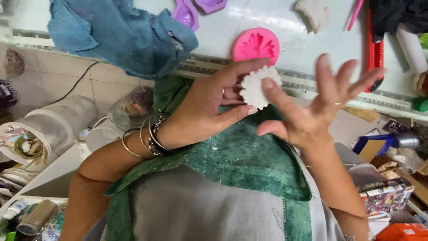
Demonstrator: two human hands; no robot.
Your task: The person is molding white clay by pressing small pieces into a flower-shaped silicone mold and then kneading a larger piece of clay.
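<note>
white scalloped clay flower (256,91) already unmoulded, gripped by left hand (209,107); splayed right hand (318,109) thumb smoothing it, pink silicone mould (256,44) just beyond.

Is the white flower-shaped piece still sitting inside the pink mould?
No, the white flower-shaped piece is held in the left hand, while the pink mould lies on the table.

A pale worktop (267,27) runs across the top of the frame, its near edge marked like a ruler. On it lie a crumpled blue towel (120,33) at upper left, two purple moulds (187,13) beside it, and a round pink flower mould (256,44) near the edge at centre. A whitish lump of clay (314,13) sits at upper right, with a red-handled tool (374,49) beyond it.
</note>
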